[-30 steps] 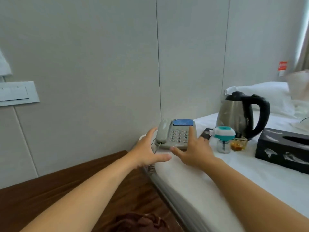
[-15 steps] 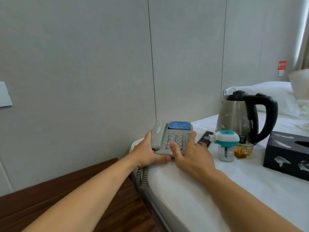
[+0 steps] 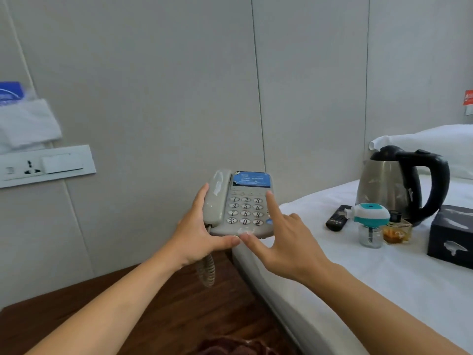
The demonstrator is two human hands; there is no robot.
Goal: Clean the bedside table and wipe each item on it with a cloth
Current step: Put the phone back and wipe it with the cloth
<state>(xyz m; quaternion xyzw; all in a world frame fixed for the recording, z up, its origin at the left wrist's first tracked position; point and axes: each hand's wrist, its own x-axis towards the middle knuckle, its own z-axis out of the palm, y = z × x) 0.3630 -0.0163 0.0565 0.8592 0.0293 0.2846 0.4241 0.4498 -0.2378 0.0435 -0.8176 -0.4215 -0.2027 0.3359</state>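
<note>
A grey corded telephone (image 3: 243, 203) with a blue label hangs in the air above the gap between the white bed (image 3: 358, 278) and the dark wooden bedside table (image 3: 153, 308). My left hand (image 3: 197, 237) grips its handset side, thumb under the front edge. My right hand (image 3: 279, 242) pinches the right side, index finger straight along the keypad and thumb at the front edge. The coiled cord (image 3: 207, 271) dangles below. A dark red-brown cloth (image 3: 230, 347) lies on the table at the bottom edge of the view.
On the bed stand a steel kettle (image 3: 384, 185), a black remote (image 3: 336, 221), a teal-topped plug-in vaporiser (image 3: 371, 226), an amber glass bottle (image 3: 396, 231) and a black tissue box (image 3: 453, 234). A wall socket panel (image 3: 46, 165) is at the left.
The telephone has come up off the bed's corner and moved left, over the gap toward the table, held in both hands. The view has turned left and shows the socket panel again.
</note>
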